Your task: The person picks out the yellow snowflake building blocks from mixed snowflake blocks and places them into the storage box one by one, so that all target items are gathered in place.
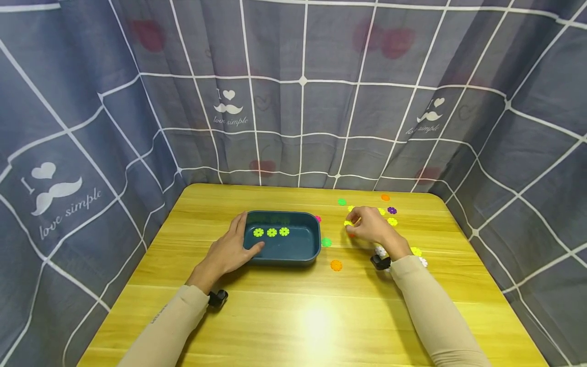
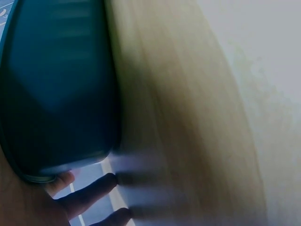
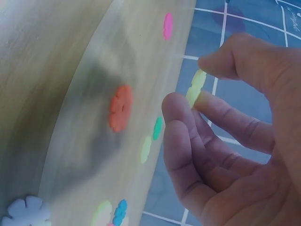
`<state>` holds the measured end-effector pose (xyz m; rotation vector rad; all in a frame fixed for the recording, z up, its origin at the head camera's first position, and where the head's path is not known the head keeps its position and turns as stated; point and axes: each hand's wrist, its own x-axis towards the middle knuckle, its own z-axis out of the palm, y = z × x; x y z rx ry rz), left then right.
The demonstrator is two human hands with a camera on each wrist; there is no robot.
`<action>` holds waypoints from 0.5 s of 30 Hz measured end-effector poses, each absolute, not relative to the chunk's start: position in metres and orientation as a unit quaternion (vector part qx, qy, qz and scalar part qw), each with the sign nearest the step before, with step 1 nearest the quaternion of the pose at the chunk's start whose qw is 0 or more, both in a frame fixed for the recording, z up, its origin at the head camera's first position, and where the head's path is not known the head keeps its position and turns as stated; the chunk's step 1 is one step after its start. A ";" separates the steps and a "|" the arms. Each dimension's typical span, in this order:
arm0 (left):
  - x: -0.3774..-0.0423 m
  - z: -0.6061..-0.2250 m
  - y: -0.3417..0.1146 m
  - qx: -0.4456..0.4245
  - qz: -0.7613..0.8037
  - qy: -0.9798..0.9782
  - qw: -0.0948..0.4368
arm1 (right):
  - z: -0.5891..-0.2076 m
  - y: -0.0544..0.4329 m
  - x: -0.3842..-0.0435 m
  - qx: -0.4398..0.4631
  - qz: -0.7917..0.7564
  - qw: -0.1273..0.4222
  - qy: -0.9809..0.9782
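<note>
A dark teal tray (image 1: 302,255) stands left of the table's middle, with three yellow flower-shaped discs (image 1: 272,232) in a row inside. My left hand (image 1: 229,250) rests against the tray's left end, thumb over the front rim and fingers fairly straight along the outer side. Lifted above the table, my right hand (image 1: 371,227) pinches another yellow flower-shaped disc (image 3: 196,88) between thumb and index finger. Beneath that hand lies a red-orange disc (image 3: 121,108). In the left wrist view, blur hides the tray's contents.
Loose discs lie scattered right of the tray: orange (image 1: 336,265), green (image 1: 326,242), pink (image 1: 318,218), purple (image 1: 392,210), and several yellow and white ones. A grey checked curtain (image 1: 275,102) surrounds the wooden table (image 1: 275,316) at the back and sides.
</note>
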<state>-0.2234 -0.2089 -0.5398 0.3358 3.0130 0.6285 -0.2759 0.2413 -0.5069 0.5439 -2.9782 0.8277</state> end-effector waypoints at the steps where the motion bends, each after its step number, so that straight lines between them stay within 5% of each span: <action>1: -0.224 -0.540 -0.209 0.108 0.203 0.973 0.022 | -0.506 0.240 -0.276 0.174 0.263 0.000 -0.949; 15: -0.223 -0.539 -0.210 0.108 0.205 0.973 0.026 | -0.501 0.226 -0.274 0.190 0.253 0.008 -0.948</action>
